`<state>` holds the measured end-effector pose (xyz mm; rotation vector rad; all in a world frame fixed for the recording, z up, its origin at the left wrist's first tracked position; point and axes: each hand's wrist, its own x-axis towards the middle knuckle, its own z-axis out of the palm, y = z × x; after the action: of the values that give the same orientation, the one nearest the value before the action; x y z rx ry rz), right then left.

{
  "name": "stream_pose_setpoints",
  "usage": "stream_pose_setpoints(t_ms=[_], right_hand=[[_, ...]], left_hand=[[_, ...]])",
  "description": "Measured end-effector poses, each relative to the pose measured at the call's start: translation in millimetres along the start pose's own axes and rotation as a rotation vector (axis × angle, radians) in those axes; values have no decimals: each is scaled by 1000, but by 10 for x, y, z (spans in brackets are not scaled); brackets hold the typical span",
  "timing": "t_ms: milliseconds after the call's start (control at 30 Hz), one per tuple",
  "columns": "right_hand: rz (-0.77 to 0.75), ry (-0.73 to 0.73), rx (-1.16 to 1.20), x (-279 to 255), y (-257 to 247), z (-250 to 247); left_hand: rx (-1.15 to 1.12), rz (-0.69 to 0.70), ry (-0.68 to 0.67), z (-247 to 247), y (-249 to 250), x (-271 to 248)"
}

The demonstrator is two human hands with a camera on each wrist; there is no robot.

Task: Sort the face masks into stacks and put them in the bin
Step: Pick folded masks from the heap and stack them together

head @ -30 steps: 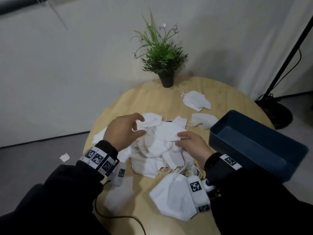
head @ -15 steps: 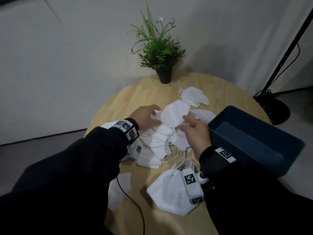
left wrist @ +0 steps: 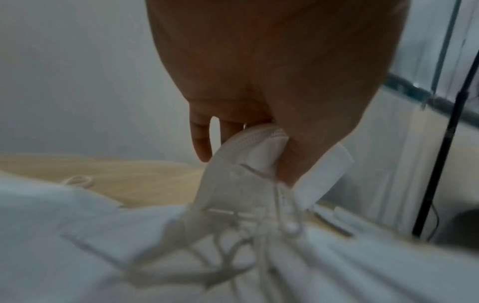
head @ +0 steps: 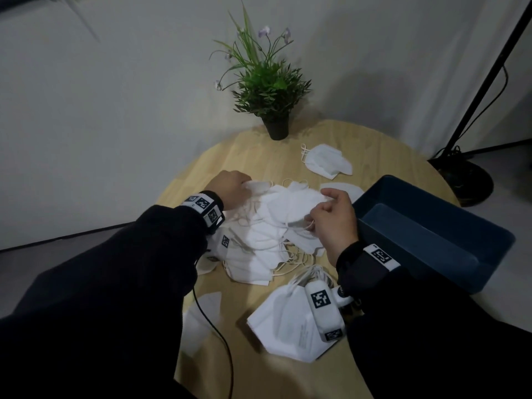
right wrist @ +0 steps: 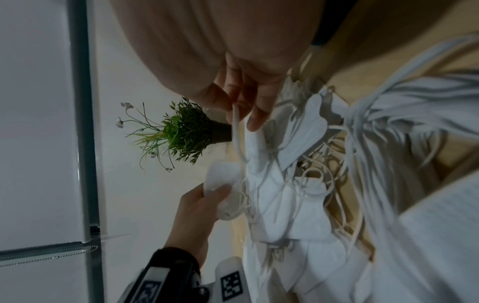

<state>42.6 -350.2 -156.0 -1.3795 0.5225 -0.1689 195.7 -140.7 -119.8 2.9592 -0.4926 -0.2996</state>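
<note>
Heap of white face masks (head: 267,226) mid-table (head: 259,156), beside the empty blue bin (head: 431,231) at the right edge. Left hand (head: 229,187) pinching one mask's end (left wrist: 249,147); right hand (head: 331,217) pinching an ear loop (right wrist: 237,127). More masks lying apart near a potted plant (head: 270,90).

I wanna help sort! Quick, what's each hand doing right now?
Left hand: pinching the edge of a white mask.
Right hand: pinching a mask's ear loop at the pile.
</note>
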Motion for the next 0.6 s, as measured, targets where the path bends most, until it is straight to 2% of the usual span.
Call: stream_pose_setpoints(t_ms=[100,167,233,300,367,433,500,600], right_hand=[[178,-68,106,11,1,50],[280,-116,134,12,18,58],[351,-164,77,-5,52,44],[366,-212,-28,-28,87,43],[298,-199,-162,-17,131,49],[203,-149,-249,0,166,46],[172,-123,-301,-11,170,64],[186,-129,-451,18,288,100]], left_hand=[[-263,-44,182,-160,-47,-202],[-626,-85,302,-257,-59,-446],[-908,-124,366,-306,-39,-755],[-999,-159,404,-275,-22,-1047],[-1026,-192,431,-183,-20,-1272],[-1100,-223,422,-68,-34,-1419],[-1173,-248,353,58,-72,-1490],[-1032,-278,181,158,-170,-1492]])
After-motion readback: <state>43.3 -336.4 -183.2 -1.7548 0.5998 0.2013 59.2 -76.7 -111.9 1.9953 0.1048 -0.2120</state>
